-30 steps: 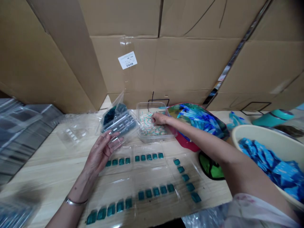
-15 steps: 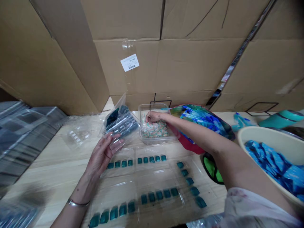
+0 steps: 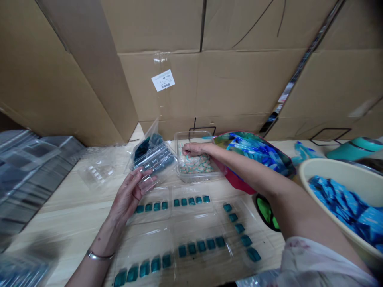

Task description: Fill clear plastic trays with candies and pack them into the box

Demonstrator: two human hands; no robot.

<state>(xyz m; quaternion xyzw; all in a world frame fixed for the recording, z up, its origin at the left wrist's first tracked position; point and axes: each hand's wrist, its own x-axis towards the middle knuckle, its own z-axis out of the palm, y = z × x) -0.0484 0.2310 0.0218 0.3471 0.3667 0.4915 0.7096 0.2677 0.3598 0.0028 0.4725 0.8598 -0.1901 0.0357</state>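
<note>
My left hand (image 3: 131,189) holds up a clear plastic tray (image 3: 154,161) with small compartments, gripping it by its near end. Behind that tray lies a clear bag with dark teal pieces (image 3: 142,149). My right hand (image 3: 193,149) reaches into a clear plastic box (image 3: 196,178) of small white and teal pieces (image 3: 196,164); its fingers are bent together, and anything between them is hidden. Nearer me, several clear trays (image 3: 197,223) lie on the table, each with a row of teal square pieces (image 3: 191,248).
Stacked clear trays (image 3: 44,167) stand at the left. On the right are a red-rimmed container of blue packets (image 3: 254,153), a cream tub (image 3: 308,175) with blue wrappers, a green-and-black item (image 3: 266,211) and a teal bottle (image 3: 354,147). Cardboard (image 3: 233,83) walls the back.
My right hand has shifted slightly left and down inside the box. My left hand keeps the tray in nearly the same place.
</note>
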